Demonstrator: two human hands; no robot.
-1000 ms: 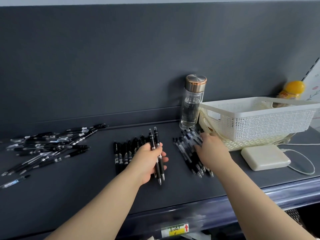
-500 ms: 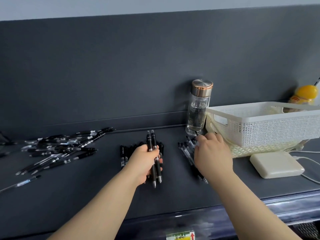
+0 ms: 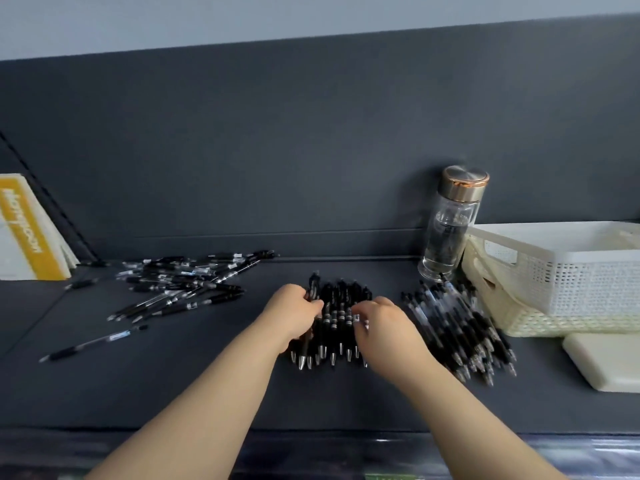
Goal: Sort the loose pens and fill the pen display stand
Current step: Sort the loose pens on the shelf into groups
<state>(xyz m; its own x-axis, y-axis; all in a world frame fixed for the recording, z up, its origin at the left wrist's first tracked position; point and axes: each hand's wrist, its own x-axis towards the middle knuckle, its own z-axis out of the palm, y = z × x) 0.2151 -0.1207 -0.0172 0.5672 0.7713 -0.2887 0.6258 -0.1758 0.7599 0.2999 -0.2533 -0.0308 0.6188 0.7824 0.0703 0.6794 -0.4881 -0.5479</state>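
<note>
A row of black pens with silver tips (image 3: 337,318) lies side by side in the middle of the dark shelf. My left hand (image 3: 293,310) grips pens at the row's left end. My right hand (image 3: 384,323) rests on the row's right end with fingers curled onto the pens. A second heap of clear-barrelled pens (image 3: 460,327) lies to the right of my right hand. A loose scatter of mixed pens (image 3: 183,282) lies at the left, with one single pen (image 3: 93,342) nearer the front. No pen display stand is in view.
A glass bottle with a copper lid (image 3: 452,225) stands against the back wall. White perforated baskets (image 3: 568,271) are stacked at the right, a cream flat box (image 3: 602,362) in front of them. A yellow-and-white booklet (image 3: 26,230) leans at far left.
My right hand left the clear-barrelled heap and came over to the black row. My left hand laid its two pens into that row. The view shifted left.
</note>
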